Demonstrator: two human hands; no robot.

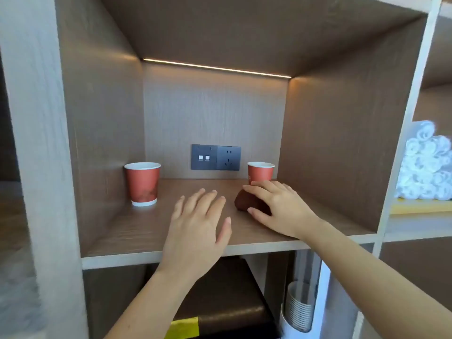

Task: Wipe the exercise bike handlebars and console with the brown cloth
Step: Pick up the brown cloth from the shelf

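The brown cloth (244,200) lies rolled into a tight bundle on the shelf (146,228), toward its right side and roughly midway between the front edge and the back wall, just in front of the right-hand red cup (260,172); the right hand (276,206) covers it from above, fingers curved over its top and thumb pressed against its near side, so the bundle is pinched between them, a hold that seems meant to lift the roll whole rather than let it unfurl; whether the cloth has left the wood I cannot tell. The left hand (198,223) hovers palm down over the middle of the shelf near the front edge, fingers straight and slightly spread, holding nothing; it looks placed as a ready second hand, perhaps to take or open out the cloth once it is up. The other red cup (143,183) stands by the left wall toward the back, well apart from both hands; a socket panel (215,157) sits on the back wall between the two cups. The cup close behind the right knuckles is the likeliest thing to be knocked, so drawing the cloth toward the front edge looks safest. No exercise bike is in view; by my reading this is the fetching step, with the wiping not yet begun. Rolled white towels (425,167) fill the compartment to the right.
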